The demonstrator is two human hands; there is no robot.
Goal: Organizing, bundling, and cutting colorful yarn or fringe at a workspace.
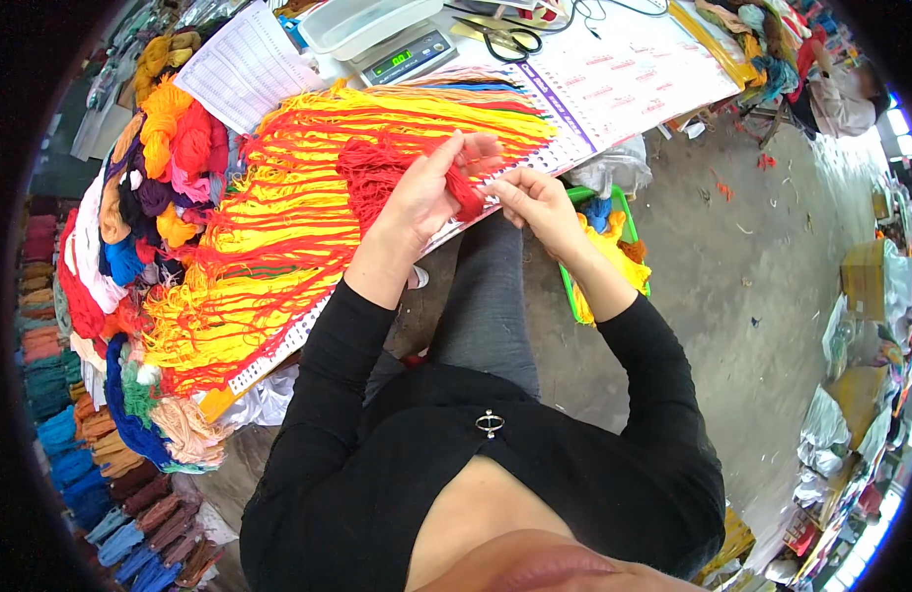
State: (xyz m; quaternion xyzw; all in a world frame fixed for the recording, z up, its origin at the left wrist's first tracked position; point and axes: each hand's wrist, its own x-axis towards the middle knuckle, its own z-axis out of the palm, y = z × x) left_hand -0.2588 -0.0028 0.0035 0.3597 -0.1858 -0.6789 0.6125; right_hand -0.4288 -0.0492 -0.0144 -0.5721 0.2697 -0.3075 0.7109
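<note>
A bundle of red yarn (pixel 369 187) passes behind my left hand (pixel 424 194) and comes out bunched on its right side. This hand is turned partly palm up, thumb and upper fingers stretched out, with the yarn caught at its lower fingers, which are partly hidden. Close by on the right, my right hand (pixel 537 205) is closed in a pinch at the bundle's right end; whatever its fingertips hold is too small to make out. Beneath both hands, red and yellow yarn strands (pixel 268 232) lie in long rows across the slanting table.
A digital scale (pixel 409 57) bearing a clear plastic tub (pixel 372 25) stands at the back, near black-handled scissors (pixel 510 41). Printed sheets (pixel 247 67) lie at the back left. Coloured yarn skeins (pixel 160 197) pile up leftward. A green basket (pixel 574 296) with yellow yarn sits right.
</note>
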